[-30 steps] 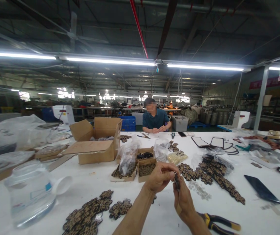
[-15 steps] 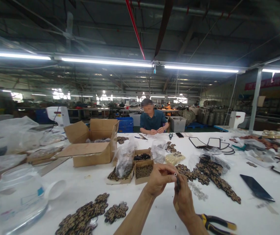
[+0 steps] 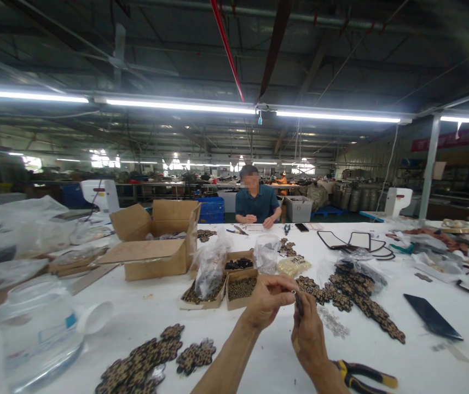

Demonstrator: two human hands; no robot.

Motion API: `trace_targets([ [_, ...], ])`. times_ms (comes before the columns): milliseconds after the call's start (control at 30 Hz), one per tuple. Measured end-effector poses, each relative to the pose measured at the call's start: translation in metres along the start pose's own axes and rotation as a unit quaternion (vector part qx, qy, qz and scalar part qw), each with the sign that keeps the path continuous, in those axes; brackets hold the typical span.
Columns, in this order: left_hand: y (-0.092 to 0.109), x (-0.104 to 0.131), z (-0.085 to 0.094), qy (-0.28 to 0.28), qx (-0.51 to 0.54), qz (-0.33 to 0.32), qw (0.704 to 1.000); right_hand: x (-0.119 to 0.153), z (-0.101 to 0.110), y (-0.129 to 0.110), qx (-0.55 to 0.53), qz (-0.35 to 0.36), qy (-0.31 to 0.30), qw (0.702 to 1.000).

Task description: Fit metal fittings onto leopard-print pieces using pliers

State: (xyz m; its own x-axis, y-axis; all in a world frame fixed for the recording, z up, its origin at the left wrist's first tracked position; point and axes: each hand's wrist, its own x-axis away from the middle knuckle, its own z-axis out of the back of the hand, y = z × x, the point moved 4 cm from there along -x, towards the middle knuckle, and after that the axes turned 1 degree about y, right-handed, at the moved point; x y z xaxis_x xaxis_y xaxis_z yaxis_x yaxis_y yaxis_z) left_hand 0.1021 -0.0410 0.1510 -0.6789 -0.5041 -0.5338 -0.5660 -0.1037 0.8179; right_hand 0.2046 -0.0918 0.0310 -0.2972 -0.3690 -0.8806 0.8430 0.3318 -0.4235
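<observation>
Over the white table, my two hands meet at fingertip height. My right hand (image 3: 308, 331) is closed on a thin dark patterned piece (image 3: 299, 305), seen edge-on and partly covered by the fingers. A small silver ring (image 3: 294, 293) shows at its top, where the thumb and forefinger of my left hand (image 3: 270, 301) pinch together. Beyond the right hand lie leopard-print flower-shaped pieces (image 3: 365, 306) in a spread pile, and small silver bits (image 3: 333, 323) are scattered beside them. Black-and-yellow pliers (image 3: 365, 375) rest by my right wrist.
More flower pieces (image 3: 135, 364) lie at front left, near a clear plastic jug (image 3: 39, 339). Small boxes of brass-coloured parts (image 3: 241, 288) and a large carton (image 3: 156, 265) stand ahead. A co-worker (image 3: 259, 202) sits across; a dark phone-like slab (image 3: 431, 316) lies right.
My hands keep nearly the same pose around the piece. Across the table, the co-worker's hands have moved apart. The whole view has shifted slightly.
</observation>
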Motion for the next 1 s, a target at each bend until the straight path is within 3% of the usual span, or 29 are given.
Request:
trace_targets([
  [567,0.001,-0.002,0.01,0.03,-0.083,-0.032,0.996,0.004,-0.008,0.008,-0.008,-0.015,-0.016,1.0],
  [1000,0.003,-0.002,0.009,0.029,-0.09,-0.042,0.995,0.001,-0.007,0.005,-0.02,-0.018,0.023,0.999],
])
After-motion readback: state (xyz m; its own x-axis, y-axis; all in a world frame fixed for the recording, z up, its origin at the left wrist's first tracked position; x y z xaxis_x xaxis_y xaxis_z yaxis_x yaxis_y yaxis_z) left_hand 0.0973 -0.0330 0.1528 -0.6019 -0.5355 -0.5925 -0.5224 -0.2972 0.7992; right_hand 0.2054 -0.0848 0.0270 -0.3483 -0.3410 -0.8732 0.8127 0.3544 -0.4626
